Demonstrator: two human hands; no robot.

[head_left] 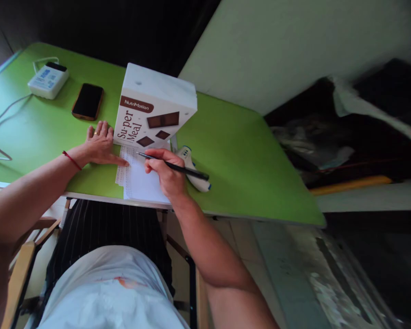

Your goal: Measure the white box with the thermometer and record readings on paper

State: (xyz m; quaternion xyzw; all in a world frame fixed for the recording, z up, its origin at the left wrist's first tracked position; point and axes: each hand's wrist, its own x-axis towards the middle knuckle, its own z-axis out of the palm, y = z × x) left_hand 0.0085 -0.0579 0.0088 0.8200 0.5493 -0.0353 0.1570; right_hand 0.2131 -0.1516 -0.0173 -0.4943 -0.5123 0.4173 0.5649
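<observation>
Okay, the weak spot here is probably the paper stack (145, 183). It's laid right up to the front edge of the tabletop (246, 160), and it's only pinned on one side: the left hand (102, 144) is spread open and flat, nothing gripped, with just the thumb pressed on the stack's left margin. If that thumb gets lifted, or the pen is pushed hard, the sheets could be skewed, especially since the left edges aren't lined up.

The black pen (188, 171) is gripped in the right hand (169, 171), tip angled over the upper part of the stack. Whether the paper's being touched by the nib can't be told from here, so a stray mark can't be ruled out.

Then there's the white carton (157, 105), stood upright at the far end of the stack. It can't be seen whether any paper is trapped under it; if so, a tug could get it tipped. It could also be knocked by either hand, both being that close.

The white gadget (202, 184) is sat just beside the right hand, below the pen's back end, so it could easily get nudged by a sideways sweep.
</observation>
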